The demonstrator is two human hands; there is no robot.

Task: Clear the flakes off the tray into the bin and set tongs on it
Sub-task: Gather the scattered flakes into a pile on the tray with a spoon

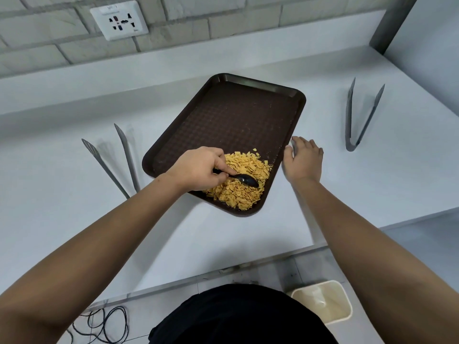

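nearest you, down on the floor past the counter's near edge, the cream bin (323, 304) stands open on your right, and a loose black cable (104, 324) lies on the tiles on your left. your dark clothing fills the bottom middle.

on the white counter (74, 219), your left hand (196, 170) is curled shut round the handle of a black spoon (244, 179), whose bowl rests on the heap of yellow flakes (242, 184). the flakes are gathered in the near corner of the brown tray (231, 117), close against its near rim. the rest of the tray floor is bare but for a few crumbs. the tray lies askew, one corner pointing toward the counter's near edge.

your right hand (303, 160) holds nothing. it lies flat, fingers spread wide, on the counter, touching the tray's right rim.

left of the tray, one pair of grey tongs (116, 162) lies with its arms spread, tips pointing away from you. toward the counter's right edge, well apart from the tray, a second pair of tongs (360, 115) lies the same way.

farthest off, a white wall socket (119, 19) sits in the grey brick wall above the counter's back edge.
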